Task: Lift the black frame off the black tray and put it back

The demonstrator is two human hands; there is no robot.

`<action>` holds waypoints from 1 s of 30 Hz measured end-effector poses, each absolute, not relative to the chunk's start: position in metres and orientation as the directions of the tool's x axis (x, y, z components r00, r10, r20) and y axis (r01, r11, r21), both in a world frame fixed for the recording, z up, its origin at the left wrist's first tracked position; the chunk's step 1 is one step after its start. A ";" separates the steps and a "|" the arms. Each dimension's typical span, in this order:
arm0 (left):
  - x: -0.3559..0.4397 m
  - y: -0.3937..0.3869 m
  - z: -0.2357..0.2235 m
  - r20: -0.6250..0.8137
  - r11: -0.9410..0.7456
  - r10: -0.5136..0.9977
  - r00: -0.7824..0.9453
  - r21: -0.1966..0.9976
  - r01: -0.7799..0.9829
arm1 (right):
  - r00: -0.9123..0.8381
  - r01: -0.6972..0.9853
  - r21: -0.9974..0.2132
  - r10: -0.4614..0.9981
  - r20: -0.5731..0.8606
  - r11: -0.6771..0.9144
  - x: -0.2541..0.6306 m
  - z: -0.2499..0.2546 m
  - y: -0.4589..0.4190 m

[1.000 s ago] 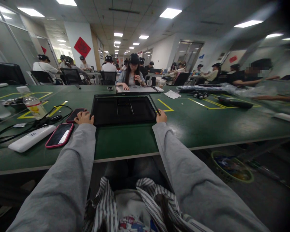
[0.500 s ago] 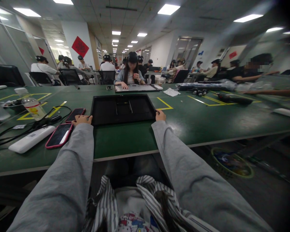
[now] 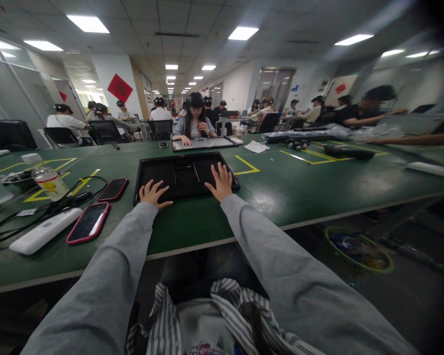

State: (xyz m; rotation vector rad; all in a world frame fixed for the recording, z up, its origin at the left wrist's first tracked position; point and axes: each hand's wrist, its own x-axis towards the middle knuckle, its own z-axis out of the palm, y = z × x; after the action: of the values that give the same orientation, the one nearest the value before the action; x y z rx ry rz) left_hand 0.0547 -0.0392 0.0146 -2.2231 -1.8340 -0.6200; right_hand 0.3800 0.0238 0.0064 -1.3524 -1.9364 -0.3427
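Observation:
A shallow black rectangular frame or tray (image 3: 187, 190) lies flat on the green table (image 3: 281, 197) in front of me. Two thin upright strips stand out in its middle. Over its near left corner is my left hand (image 3: 153, 194), fingers spread and holding nothing. My right hand (image 3: 221, 182) is spread above the right part of the black tray, also holding nothing. Whether either palm touches the tray I cannot tell. Left of my left hand lie a dark phone (image 3: 113, 190) and a red-cased phone (image 3: 89, 223).
At left are a white power bank (image 3: 46, 231), black cables (image 3: 59, 209) and a plastic bottle (image 3: 50, 180). Across the table a person (image 3: 194, 121) sits behind a flat panel (image 3: 205, 143). A crumpled tissue (image 3: 256, 147) and plastic-wrapped items (image 3: 307, 133) lie to the right.
Both my hands have left the tray's side edges and moved inward over it, with the fingers now spread. The view has shifted slightly.

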 end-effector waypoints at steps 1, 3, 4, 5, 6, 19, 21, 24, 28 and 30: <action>0.060 -0.039 0.013 0.431 -0.259 0.881 0.193 0.099 0.961 | -0.240 0.879 -0.156 0.701 0.672 0.451 0.374 0.004 0.022; 0.068 -0.038 0.010 0.429 -0.326 0.864 0.262 0.080 0.942 | -0.366 0.848 -0.107 0.719 0.591 0.519 0.366 -0.004 0.021; 0.070 -0.038 0.010 0.433 -0.345 0.857 0.280 0.077 0.935 | -0.413 0.835 -0.088 0.726 0.550 0.543 0.364 -0.008 0.022; 0.070 -0.038 0.010 0.441 -0.355 0.850 0.287 0.078 0.931 | -0.445 0.827 -0.073 0.728 0.522 0.558 0.363 -0.012 0.023; 0.071 -0.039 0.010 0.451 -0.360 0.845 0.288 0.080 0.929 | -0.463 0.821 -0.059 0.724 0.511 0.567 0.363 -0.016 0.024; 0.075 -0.037 0.014 0.568 -0.420 0.744 0.352 -0.012 0.907 | -0.484 0.823 0.010 0.692 0.535 0.568 0.364 -0.006 0.024; 0.072 -0.034 0.012 0.572 -0.429 0.731 0.372 -0.038 0.902 | -0.489 0.822 -0.011 0.715 0.500 0.570 0.363 -0.003 0.024; 0.068 -0.026 0.008 0.507 -0.411 0.777 0.374 -0.041 0.910 | -0.504 0.816 -0.028 0.733 0.456 0.578 0.362 0.000 0.022; 0.069 -0.017 0.003 0.292 -0.331 0.899 0.326 -0.033 0.943 | -0.495 0.820 -0.048 0.749 0.440 0.570 0.362 0.001 0.021; 0.073 -0.017 0.004 0.243 -0.326 0.915 0.322 -0.027 0.945 | -0.477 0.826 -0.078 0.766 0.431 0.559 0.363 0.000 0.021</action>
State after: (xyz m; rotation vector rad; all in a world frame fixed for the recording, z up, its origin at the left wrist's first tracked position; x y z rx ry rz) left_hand 0.0726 -0.0167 0.0036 -2.4167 -1.7175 -0.2748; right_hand 0.3634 0.0211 -0.0004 -1.2887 -2.3769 -0.1945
